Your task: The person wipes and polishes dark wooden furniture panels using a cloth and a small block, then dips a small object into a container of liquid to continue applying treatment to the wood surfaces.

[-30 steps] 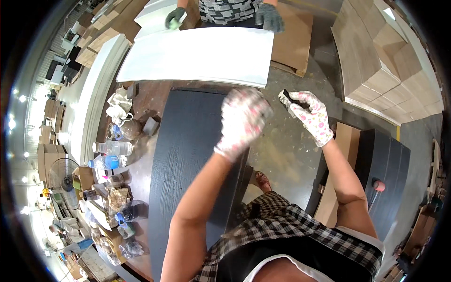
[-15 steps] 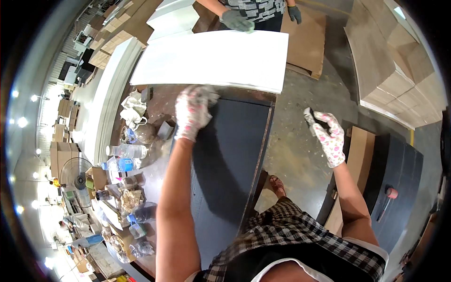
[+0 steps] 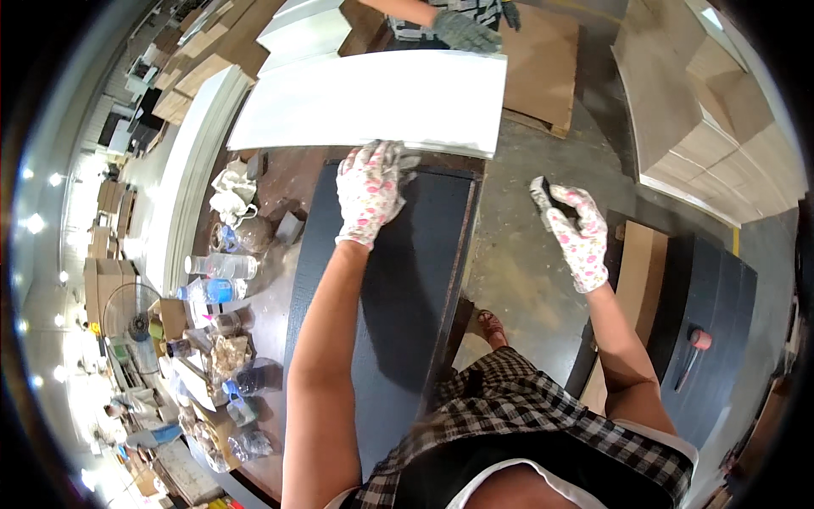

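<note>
A dark grey flat panel (image 3: 428, 246) lies lengthwise on the table in front of me. Near its far end, my left hand (image 3: 365, 197), in a white floral glove, is closed on a crumpled grey rag (image 3: 405, 168) and presses it to the panel's surface. My right hand (image 3: 582, 242), gloved alike, hangs in the air beyond the panel's right edge. Its thumb and fingers curve apart with a gap between them, and the fingertips of the glove look dirty. Nothing shows in its grip.
Across the table, a co-worker's grey-gloved hand (image 3: 466, 32) rests by white panels (image 3: 373, 97). Plastic bottles (image 3: 222, 267) and crumpled rags (image 3: 233, 193) crowd the table's left side. To the right stand a dark panel stack (image 3: 721, 314) with a mallet (image 3: 699, 339) and stacked cartons (image 3: 704, 127).
My left hand has moved the rag slightly right along the panel's far end. The co-worker's gloved hand has moved right along the white panels. My right hand stays raised.
</note>
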Demonstrator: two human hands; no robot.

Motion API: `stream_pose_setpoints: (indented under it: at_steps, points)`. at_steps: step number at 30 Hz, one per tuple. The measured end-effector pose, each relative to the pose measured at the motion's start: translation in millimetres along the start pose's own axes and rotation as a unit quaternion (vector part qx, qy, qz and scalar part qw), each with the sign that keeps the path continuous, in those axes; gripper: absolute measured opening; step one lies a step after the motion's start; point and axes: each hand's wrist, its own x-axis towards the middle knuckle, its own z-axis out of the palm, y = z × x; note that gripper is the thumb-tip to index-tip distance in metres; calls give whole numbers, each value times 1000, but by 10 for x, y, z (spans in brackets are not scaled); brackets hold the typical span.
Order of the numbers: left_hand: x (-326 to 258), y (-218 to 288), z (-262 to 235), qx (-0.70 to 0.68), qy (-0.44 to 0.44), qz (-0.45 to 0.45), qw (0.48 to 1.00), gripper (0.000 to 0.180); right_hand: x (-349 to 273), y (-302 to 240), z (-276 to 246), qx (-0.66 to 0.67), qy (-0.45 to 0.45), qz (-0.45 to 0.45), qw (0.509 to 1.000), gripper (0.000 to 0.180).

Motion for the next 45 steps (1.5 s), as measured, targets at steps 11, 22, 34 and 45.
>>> stream_pose_setpoints:
  at_steps: [11,22,34,45]
  points:
    - [-1321,1075,158,-68,-31,159,984,53,205,-102,385,-95,-55,-73,991,28]
    - [-2666,1390,-68,-46,-33,81,995,47,-351,-484,430,-124,-306,-153,931,28]
    - [-3184,1587,-170,-354,206,-282,868,19,-336,-516,519,-157,-216,-171,948,23]
    - [-4816,1876,-477,-536,337,-321,705,33,-975,-917,672,-243,-160,-153,944,25]
